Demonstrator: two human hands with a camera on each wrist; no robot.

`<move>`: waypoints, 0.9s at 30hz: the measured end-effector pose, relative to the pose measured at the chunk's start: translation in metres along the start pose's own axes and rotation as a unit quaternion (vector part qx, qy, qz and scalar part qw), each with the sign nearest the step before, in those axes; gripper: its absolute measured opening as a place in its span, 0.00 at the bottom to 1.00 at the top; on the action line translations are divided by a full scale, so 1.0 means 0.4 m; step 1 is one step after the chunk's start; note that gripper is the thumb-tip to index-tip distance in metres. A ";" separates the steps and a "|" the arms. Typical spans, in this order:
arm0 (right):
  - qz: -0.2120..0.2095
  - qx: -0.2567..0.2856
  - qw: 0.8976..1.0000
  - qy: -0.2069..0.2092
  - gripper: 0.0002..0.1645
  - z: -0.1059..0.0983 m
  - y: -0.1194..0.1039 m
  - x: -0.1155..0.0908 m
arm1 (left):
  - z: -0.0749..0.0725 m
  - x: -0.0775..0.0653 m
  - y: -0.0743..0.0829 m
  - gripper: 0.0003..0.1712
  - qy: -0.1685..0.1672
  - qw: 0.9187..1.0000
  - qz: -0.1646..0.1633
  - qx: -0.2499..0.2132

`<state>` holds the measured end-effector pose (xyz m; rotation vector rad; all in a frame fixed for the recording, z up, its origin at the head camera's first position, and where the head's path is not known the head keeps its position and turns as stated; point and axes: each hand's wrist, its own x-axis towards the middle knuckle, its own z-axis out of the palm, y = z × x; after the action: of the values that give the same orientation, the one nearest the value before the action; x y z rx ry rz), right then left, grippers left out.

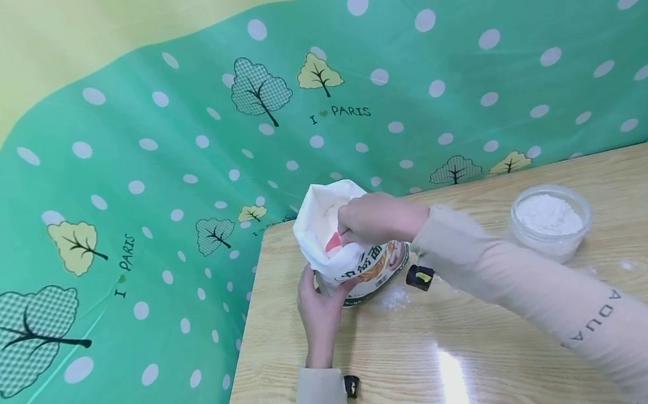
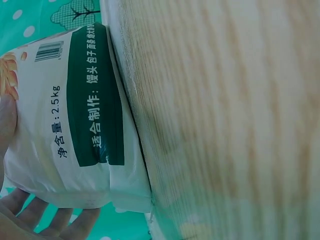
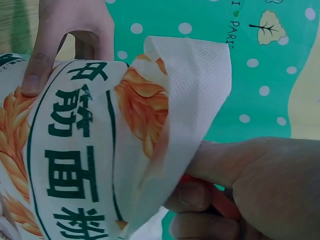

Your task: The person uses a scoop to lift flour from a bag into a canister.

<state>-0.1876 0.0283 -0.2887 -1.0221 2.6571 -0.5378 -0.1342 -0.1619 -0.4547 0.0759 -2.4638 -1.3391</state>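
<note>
A white flour bag (image 1: 348,274) with a 2.5 kg label and a green band stands on the table, its top rolled open. My left hand (image 1: 320,305) grips its lower left side, thumb on the printed front and fingers round the side (image 2: 75,222). Over the bag's mouth, my right hand (image 1: 372,219) holds a red scoop (image 1: 333,242) by its handle (image 3: 225,202). The scoop's far end is inside the bag, mostly hidden by the white rim (image 3: 200,85) in the right wrist view.
Right of the bag stands a clear round tub (image 1: 553,240) with white flour in it, behind my right forearm. Spilled flour (image 1: 395,298) dusts the wooden table (image 1: 395,370). A green dotted curtain (image 1: 172,167) hangs along the table's back and left edges.
</note>
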 end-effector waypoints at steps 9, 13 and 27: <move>-0.075 0.043 0.994 0.072 0.15 0.046 0.061 -0.009 | 0.001 0.005 -0.003 0.40 0.005 1.000 0.024 -0.012; -0.082 0.064 0.991 0.086 0.12 0.053 0.077 -0.015 | 0.001 0.005 -0.002 0.40 0.010 0.999 0.030 -0.009; -0.067 0.133 0.983 0.109 0.16 0.039 0.114 -0.027 | 0.000 0.010 0.004 0.41 -0.005 1.000 0.008 -0.016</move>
<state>-0.2012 0.0630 -0.3210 -1.1204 2.6110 -1.0599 -0.1378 -0.1617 -0.4522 0.0412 -2.4446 -1.3759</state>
